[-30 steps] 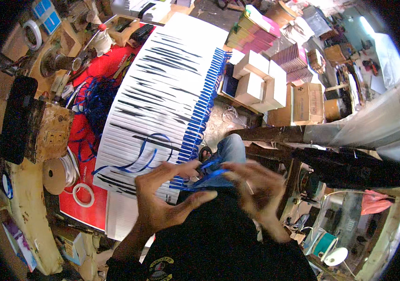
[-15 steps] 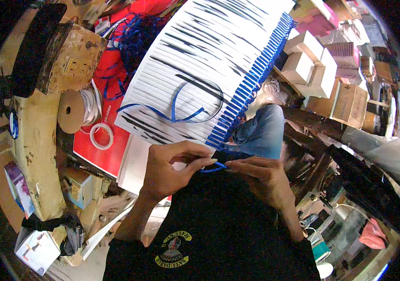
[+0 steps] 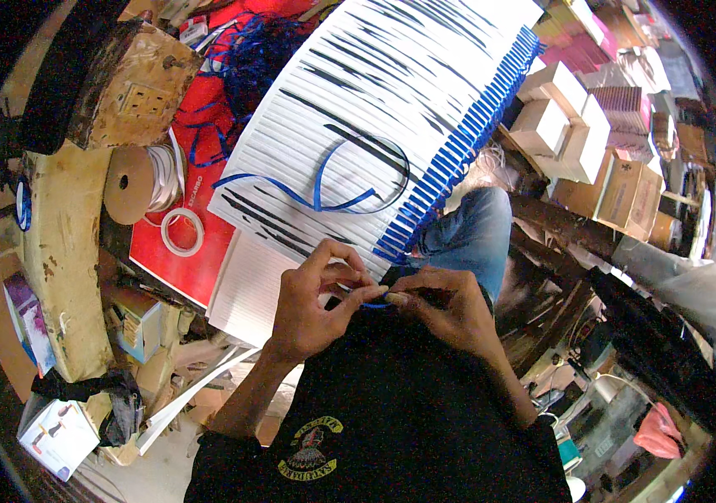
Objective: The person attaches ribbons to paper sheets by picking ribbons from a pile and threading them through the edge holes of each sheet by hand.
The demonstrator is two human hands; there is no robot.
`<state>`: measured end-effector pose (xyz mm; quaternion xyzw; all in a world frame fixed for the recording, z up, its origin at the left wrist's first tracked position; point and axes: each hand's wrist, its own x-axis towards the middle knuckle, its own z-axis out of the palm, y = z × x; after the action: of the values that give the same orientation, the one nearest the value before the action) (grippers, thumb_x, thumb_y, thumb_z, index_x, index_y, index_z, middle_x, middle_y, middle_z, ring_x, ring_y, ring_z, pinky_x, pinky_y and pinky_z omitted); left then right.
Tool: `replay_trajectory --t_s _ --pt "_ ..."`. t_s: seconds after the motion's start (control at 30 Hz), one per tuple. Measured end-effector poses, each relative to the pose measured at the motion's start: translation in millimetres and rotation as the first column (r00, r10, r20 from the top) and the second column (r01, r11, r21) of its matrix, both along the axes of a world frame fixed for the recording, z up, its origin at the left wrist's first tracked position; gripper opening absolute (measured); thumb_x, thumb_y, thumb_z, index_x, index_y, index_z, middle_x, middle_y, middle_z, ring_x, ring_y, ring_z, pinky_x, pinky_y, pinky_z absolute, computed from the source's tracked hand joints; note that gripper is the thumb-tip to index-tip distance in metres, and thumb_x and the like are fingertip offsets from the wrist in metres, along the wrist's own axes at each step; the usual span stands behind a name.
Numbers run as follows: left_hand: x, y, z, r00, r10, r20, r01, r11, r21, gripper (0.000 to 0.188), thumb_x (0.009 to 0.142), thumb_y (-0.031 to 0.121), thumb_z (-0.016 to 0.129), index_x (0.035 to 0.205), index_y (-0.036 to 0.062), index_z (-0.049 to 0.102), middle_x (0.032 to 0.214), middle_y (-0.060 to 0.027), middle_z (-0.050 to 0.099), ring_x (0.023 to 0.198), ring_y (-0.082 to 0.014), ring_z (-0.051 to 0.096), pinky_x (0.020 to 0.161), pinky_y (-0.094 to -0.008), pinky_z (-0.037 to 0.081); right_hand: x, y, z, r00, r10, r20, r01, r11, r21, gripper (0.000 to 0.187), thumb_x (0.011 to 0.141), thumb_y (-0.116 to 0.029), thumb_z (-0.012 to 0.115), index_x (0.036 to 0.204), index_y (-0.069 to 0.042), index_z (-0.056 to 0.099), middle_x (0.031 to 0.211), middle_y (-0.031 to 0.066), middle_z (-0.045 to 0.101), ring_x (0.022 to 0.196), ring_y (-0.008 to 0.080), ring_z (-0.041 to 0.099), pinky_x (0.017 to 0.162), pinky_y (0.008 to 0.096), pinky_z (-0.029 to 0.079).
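My left hand (image 3: 314, 303) and my right hand (image 3: 450, 308) meet at the near end of a white ribbed sheet. Their fingertips pinch a short piece of blue ribbon (image 3: 376, 305); most of it is hidden by fingers and the dark shirt. Black streaks run across the white sheet (image 3: 286, 147). Along its right edge sits a dense row of blue ribbon loops (image 3: 458, 138). A loose blue ribbon (image 3: 317, 193) curls on the sheet beyond my left hand.
Left of the sheet, a red board (image 3: 199, 272) carries a white tape roll (image 3: 183, 232), a ribbon spool (image 3: 133, 186) and tangled blue ribbon (image 3: 261, 63). A wooden beam (image 3: 69, 268) stands further left. White boxes (image 3: 563, 126) and a cardboard box (image 3: 630, 197) are at the right.
My hands have drawn closer together, the right moving left and the left slightly right. Less blue ribbon shows between the fingertips. The view has shifted slightly.
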<state>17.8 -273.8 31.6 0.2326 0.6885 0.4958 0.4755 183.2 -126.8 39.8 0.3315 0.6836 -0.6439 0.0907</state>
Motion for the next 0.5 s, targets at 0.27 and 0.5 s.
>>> replay_trajectory --t_s 0.27,0.5 --pt "-12 7 -15 0.901 0.054 -0.431 -0.007 0.994 0.108 0.02 0.089 0.004 0.073 0.108 0.0027 0.065 0.101 -0.0122 0.074 0.093 -0.0248 0.071 0.083 -0.0371 0.057 2 0 -25 0.991 -0.132 -0.015 0.132 0.991 0.037 0.016 0.092 -0.012 0.076 0.098 0.003 0.075 0.095 0.0093 0.075 0.087 0.014 0.067 0.08 0.0283 0.051" --pt "-16 11 -28 0.679 -0.024 -0.734 0.114 0.991 0.073 0.012 0.087 0.006 0.072 0.099 0.0061 0.074 0.096 -0.0096 0.072 0.091 -0.0281 0.066 0.088 -0.0392 0.048 -2 0 -39 0.989 -0.144 -0.024 0.144 0.99 0.003 0.015 0.092 -0.011 0.075 0.098 0.003 0.076 0.095 0.0076 0.076 0.087 0.0113 0.066 0.08 0.0266 0.05"
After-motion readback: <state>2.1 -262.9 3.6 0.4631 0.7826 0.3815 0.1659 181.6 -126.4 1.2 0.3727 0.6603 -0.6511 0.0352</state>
